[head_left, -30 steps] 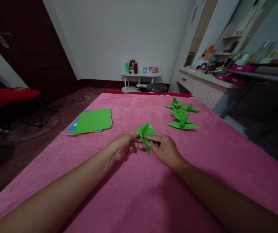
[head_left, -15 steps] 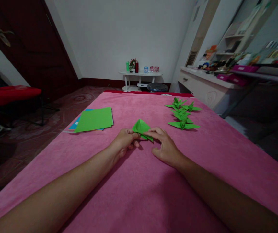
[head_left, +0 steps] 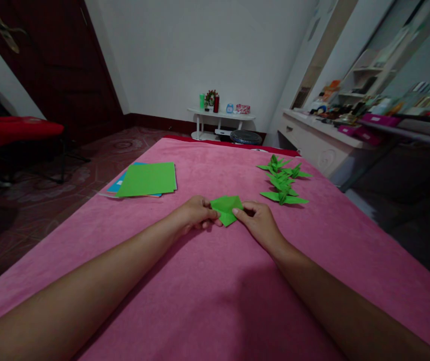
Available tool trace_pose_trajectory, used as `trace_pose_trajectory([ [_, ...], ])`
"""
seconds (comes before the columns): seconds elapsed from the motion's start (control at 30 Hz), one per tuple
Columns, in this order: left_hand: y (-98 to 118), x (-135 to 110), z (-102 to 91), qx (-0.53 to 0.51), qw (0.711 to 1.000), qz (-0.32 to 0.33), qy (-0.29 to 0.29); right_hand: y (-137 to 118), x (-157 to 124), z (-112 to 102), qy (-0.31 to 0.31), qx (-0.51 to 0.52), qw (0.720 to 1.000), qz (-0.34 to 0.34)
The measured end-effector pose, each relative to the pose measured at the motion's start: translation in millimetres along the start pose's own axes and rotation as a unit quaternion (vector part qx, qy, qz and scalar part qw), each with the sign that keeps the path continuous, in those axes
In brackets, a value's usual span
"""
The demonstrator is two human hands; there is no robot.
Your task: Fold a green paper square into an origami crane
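A partly folded piece of green origami paper [head_left: 227,206] is held just above the pink cloth, between my two hands. My left hand [head_left: 199,213] pinches its left side, thumb on top and fingers underneath. On the right edge, my right hand [head_left: 260,220] grips the paper with the thumb on its face and the fingers curled behind. Several folded green paper cranes [head_left: 283,195] lie in a group beyond my right hand. Left of my hands rests a stack of square green paper [head_left: 149,179], with blue sheets showing beneath it.
The pink cloth [head_left: 200,281] covers the table under my arms. Past its far edge stand a small white table [head_left: 220,115] with bottles and a plant, and a white dresser [head_left: 312,133] crowded with items at right. A red chair [head_left: 15,129] is at left.
The green paper has been turned and spread to a flatter, wider shape. My right hand has shifted from fingers on top to a thumb-on-top pinch at its right edge. The view has tilted slightly.
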State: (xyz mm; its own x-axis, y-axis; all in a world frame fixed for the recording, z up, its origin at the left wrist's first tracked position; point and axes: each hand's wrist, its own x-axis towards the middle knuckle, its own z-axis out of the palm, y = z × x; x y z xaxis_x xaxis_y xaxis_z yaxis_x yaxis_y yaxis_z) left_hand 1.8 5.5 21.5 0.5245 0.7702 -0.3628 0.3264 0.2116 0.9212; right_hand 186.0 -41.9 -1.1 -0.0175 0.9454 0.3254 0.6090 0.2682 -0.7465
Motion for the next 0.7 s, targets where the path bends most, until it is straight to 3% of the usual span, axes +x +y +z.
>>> trace_pose_trajectory([
  [0.07, -4, 2, -4.0, 0.064, 0.993, 0.065, 0.077, 0, 0, 0, 0.002, -0.022, 1.0, -0.004],
  [0.13, -8, 4, -9.4, 0.17, 0.959, 0.164, 0.157, 1, 1, 0, 0.003, -0.041, 0.999, -0.021],
  [0.23, -14, 9, -17.0, 0.285, 0.902, 0.271, 0.177, 2, 2, 0, 0.01, -0.064, 0.997, -0.04],
  [0.47, -20, 22, -20.6, 0.326, 0.9, 0.261, 0.124, 7, 4, 1, -0.018, -0.094, 0.995, -0.013],
  [0.7, -20, 25, -17.8, 0.296, 0.913, 0.255, 0.116, 3, 5, 1, -0.036, -0.104, 0.994, -0.008],
])
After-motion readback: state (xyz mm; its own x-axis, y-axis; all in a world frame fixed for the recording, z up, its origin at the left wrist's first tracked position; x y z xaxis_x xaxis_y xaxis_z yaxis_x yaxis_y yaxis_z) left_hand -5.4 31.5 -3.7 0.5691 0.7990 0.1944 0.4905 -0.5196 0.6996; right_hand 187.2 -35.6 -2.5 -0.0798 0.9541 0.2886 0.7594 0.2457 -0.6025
